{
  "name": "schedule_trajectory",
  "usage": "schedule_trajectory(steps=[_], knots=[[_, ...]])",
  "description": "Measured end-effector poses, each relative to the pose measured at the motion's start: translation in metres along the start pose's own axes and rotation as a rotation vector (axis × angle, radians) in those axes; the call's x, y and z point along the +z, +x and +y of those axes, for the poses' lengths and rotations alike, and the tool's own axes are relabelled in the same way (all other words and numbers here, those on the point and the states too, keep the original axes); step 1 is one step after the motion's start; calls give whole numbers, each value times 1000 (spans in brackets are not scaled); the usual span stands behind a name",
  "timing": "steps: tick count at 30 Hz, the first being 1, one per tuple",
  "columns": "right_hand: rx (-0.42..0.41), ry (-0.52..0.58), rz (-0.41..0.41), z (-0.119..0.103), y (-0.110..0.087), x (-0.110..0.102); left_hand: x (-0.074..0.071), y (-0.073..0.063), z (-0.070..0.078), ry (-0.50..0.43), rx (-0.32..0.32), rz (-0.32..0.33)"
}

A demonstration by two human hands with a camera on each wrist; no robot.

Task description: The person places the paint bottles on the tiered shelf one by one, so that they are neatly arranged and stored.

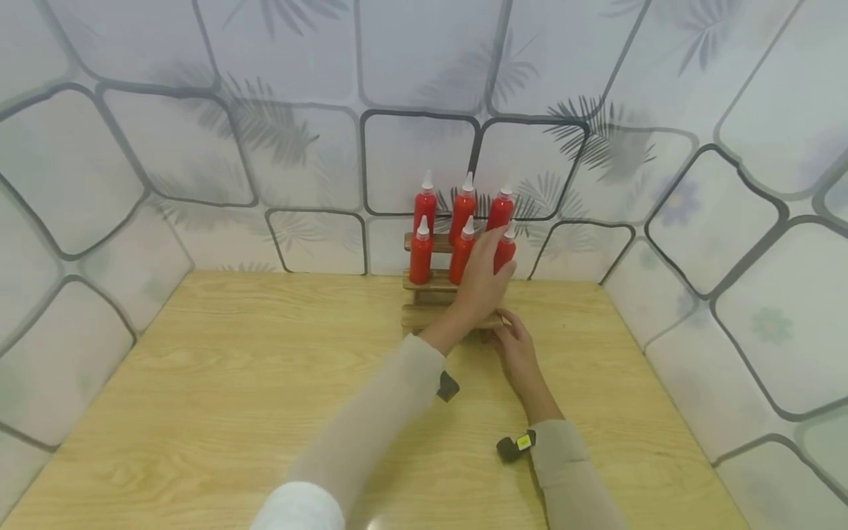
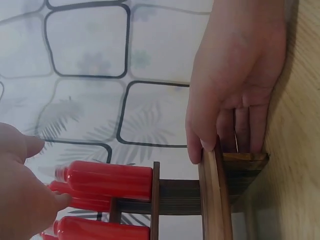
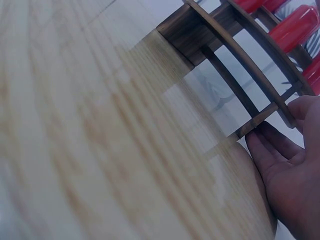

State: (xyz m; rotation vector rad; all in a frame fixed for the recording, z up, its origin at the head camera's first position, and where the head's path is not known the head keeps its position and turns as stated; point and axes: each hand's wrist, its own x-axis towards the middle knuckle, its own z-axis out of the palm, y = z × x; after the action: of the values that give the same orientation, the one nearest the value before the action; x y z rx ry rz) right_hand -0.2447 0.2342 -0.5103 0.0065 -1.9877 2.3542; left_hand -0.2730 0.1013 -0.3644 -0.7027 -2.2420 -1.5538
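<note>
A stepped wooden rack point(image 1: 424, 316) stands near the back wall. Its upper two steps carry several red squeeze bottles with white pointed nozzles. My left hand point(image 1: 480, 283) reaches across to the front right bottle point(image 1: 505, 254). In the left wrist view the left hand's point(image 2: 22, 190) thumb and fingers stand apart around the nozzle end of a red bottle point(image 2: 110, 179). Low on the right, my right hand point(image 1: 520, 357) grips the end of the rack's lowest step. The right wrist view shows the right hand point(image 3: 295, 175) with its fingers at the rack's leg and thumb at the step.
The light wooden tabletop point(image 1: 265, 383) spreads in front and to both sides of the rack. Patterned wall panels point(image 1: 298, 162) enclose the back and sides. A small dark camera point(image 1: 509, 449) sits at the right wrist. My left forearm crosses before the rack.
</note>
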Motion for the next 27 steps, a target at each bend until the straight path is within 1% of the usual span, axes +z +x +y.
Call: schedule_trajectory(steps=[3, 7, 11, 13, 16, 20, 22, 24, 25, 27], knots=[[3, 0, 5, 0, 0, 0, -10, -14, 1, -20, -31, -24], [26, -18, 15, -1, 0, 0, -26, -33, -5, -81, -86, -39], [44, -65, 19, -3, 0, -1, -43, -54, -19, -100, -92, -23], [52, -96, 21, -3, -1, -2, -53, -66, -27, -93, -102, -15], [68, -76, 32, -4, -1, -3, -70, -82, -39, -108, -120, -5], [81, -16, 59, -7, -2, -7, -96, -98, -54, -65, -191, 3], [76, -4, 71, -9, -4, -9, -109, -104, -62, -23, -223, 5], [64, -2, 76, -12, -7, -10, -123, -109, -68, 2, -240, 6], [59, -25, 79, -13, -8, -11, -129, -113, -71, 10, -252, 6], [54, -112, 80, -16, -13, -12, -143, -120, -75, 20, -268, 5]])
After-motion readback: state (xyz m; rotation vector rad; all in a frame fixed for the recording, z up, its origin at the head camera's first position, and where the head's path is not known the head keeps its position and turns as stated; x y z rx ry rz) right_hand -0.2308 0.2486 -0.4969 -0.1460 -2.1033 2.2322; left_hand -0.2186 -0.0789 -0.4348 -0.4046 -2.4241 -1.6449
